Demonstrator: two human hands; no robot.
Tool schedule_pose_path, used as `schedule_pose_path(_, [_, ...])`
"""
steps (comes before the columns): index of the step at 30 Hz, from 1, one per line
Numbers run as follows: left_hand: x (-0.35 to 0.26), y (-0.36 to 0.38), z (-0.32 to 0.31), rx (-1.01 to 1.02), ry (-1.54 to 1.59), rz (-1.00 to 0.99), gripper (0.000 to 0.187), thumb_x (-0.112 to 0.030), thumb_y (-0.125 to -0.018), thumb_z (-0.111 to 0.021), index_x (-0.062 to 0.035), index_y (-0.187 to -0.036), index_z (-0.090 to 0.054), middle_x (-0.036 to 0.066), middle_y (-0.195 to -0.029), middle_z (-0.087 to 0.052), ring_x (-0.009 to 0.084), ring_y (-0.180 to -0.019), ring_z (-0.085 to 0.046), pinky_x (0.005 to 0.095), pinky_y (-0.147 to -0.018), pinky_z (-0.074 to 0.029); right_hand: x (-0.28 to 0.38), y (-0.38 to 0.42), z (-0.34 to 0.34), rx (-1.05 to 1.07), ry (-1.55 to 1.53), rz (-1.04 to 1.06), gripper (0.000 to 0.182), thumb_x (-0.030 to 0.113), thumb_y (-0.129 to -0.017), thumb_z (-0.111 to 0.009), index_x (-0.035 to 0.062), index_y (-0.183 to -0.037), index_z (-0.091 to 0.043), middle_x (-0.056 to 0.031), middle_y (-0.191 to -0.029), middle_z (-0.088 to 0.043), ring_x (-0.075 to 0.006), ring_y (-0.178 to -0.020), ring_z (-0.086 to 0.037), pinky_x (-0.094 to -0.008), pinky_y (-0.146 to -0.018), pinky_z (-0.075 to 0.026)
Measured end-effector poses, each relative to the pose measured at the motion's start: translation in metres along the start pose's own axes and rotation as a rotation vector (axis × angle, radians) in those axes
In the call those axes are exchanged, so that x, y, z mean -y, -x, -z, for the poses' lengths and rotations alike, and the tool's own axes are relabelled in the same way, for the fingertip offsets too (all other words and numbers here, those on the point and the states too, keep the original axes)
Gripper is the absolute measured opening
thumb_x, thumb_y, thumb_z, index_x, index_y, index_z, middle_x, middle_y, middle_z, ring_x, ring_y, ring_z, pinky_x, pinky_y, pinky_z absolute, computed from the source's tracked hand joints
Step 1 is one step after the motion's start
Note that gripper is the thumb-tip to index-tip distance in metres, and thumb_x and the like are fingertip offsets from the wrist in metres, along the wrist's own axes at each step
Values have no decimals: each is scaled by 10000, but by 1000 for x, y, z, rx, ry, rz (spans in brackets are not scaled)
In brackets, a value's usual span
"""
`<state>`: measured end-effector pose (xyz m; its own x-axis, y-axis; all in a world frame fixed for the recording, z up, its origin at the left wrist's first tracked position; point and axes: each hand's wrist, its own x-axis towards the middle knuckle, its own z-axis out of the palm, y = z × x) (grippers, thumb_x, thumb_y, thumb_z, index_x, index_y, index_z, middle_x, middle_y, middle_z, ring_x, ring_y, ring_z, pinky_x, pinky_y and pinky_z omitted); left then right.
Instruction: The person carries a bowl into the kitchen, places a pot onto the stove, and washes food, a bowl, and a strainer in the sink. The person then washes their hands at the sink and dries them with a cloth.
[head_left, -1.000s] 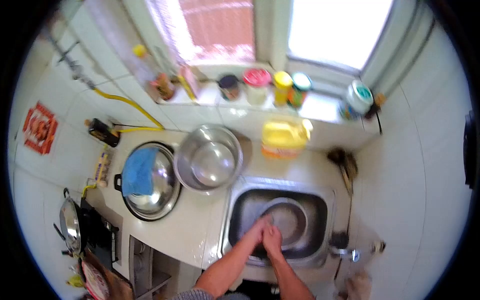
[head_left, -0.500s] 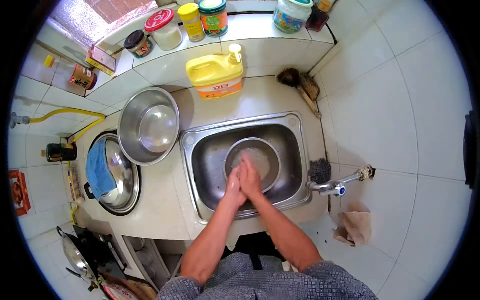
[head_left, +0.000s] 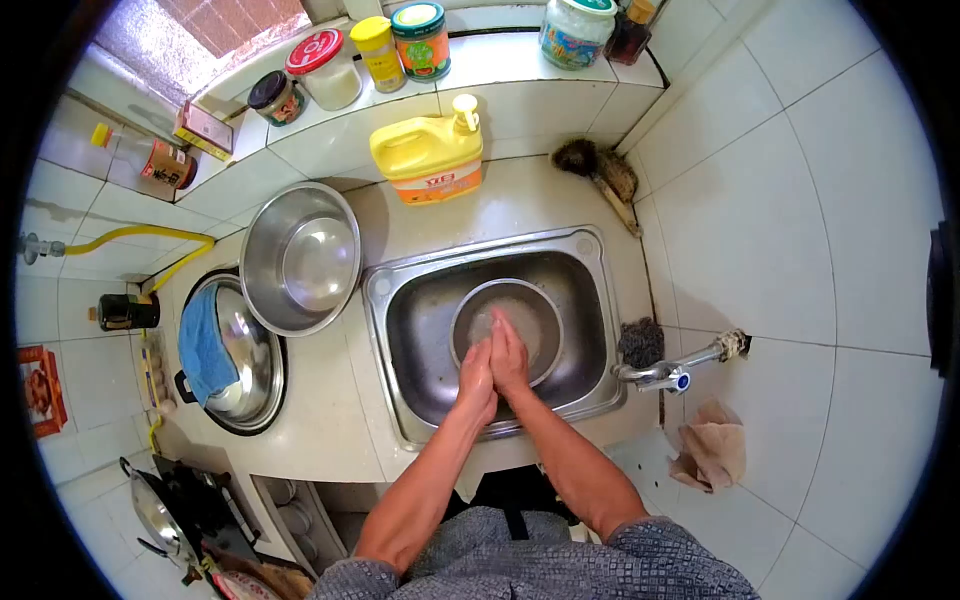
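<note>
My left hand [head_left: 477, 380] and my right hand [head_left: 509, 352] are pressed together over the near part of a metal bowl [head_left: 545, 378]. The bowl stands in the steel sink [head_left: 585, 330] and holds cloudy water. The palms face each other and the fingers point away from me, closed together. Whether anything lies between the palms is hidden. To the right, the tap [head_left: 655, 376] reaches over the sink's edge, with a grey scouring pad [head_left: 641, 342] beside it.
Left of the sink stand a large steel basin [head_left: 300, 258] and a lidded pan with a blue cloth [head_left: 205, 345]. A yellow detergent jug [head_left: 428, 160] is behind the sink; brushes [head_left: 612, 185] lie back right. Jars [head_left: 330, 72] line the ledge.
My hands have shifted slightly, with the palms now flatter against each other. The whole view has moved a little.
</note>
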<state>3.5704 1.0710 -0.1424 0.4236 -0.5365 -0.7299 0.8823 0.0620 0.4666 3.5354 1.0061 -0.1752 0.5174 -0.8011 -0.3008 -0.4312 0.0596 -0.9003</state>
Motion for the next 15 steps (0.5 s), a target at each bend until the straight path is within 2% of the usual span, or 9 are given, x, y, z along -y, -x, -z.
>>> schedule_pose_path(2, [-4,-3,-4,-8,-55,-15,297,-282,-1037,-473,-40,-1179,-573,72,-1120,-625,165,-1038,-590,329,-903,-480,-3,5,-6,27,-158,-78,532,368,-1026,-353,-26,-1319,-560,-229,-1346,-566,-338,-1292,-509,-363,-1096,-356])
schedule_pose_path(4, [-8,-6,-6,-19,-127,-14,296,-303,-1031,-487,-39,-1112,-594,57,-1016,-635,145,-945,-600,308,-799,-497,-4,9,-6,46,-198,-108,534,374,-1030,-353,-26,-1308,-570,-224,-1323,-585,-327,-1270,-531,-355,-1081,-372])
schedule_pose_path(8, [-7,-21,0,-63,-154,-22,327,-343,-1019,-509,-34,-1072,-603,52,-934,-632,149,-887,-605,307,-752,-504,-7,10,-9,104,-277,-93,506,363,-1034,-381,-18,-1296,-584,-207,-1289,-615,-299,-1226,-569,-349,-1046,-404])
schedule_pose_path(10, [-9,-27,0,-141,-102,-47,339,-386,-1007,-514,-57,-996,-590,38,-838,-592,153,-734,-582,328,-620,-496,-8,14,-7,137,-279,-122,487,352,-1031,-401,-17,-1290,-586,-207,-1271,-624,-310,-1210,-577,-353,-1035,-412])
schedule_pose_path(11, [-15,-27,1,-144,-101,-53,339,-386,-1007,-514,-57,-996,-590,38,-838,-592,153,-734,-582,328,-620,-496,-6,14,-4,164,-280,-149,468,340,-1029,-420,-16,-1284,-587,-208,-1253,-633,-320,-1195,-585,-358,-1024,-420])
schedule_pose_path(12, [-21,-25,4,-157,-113,6,343,-406,-1001,-513,-72,-961,-576,32,-801,-564,151,-655,-539,325,-549,-462,-5,13,4,170,-281,-148,468,340,-1029,-420,-16,-1284,-587,-208,-1253,-633,-320,-1195,-585,-358,-1024,-420])
schedule_pose_path(13, [-28,-21,5,-171,-124,67,350,-426,-996,-512,-88,-926,-562,27,-764,-535,149,-576,-496,321,-479,-429,6,14,19,26,-109,-46,427,301,-1008,-477,-25,-1254,-601,-207,-1206,-649,-306,-1135,-607,-360,-995,-438])
schedule_pose_path(14, [-34,-19,6,-174,-120,64,350,-426,-996,-512,-88,-926,-562,27,-764,-535,149,-576,-496,321,-479,-429,11,12,34,-118,65,58,388,262,-988,-533,-35,-1223,-615,-207,-1158,-666,-292,-1076,-630,-363,-965,-457])
schedule_pose_path(15, [-39,-17,7,-212,-106,81,335,-435,-985,-522,-112,-900,-536,19,-718,-495,147,-534,-459,309,-444,-388,6,9,47,-285,296,130,407,277,-961,-566,-31,-1226,-602,-226,-1169,-653,-350,-1096,-616,-394,-966,-458])
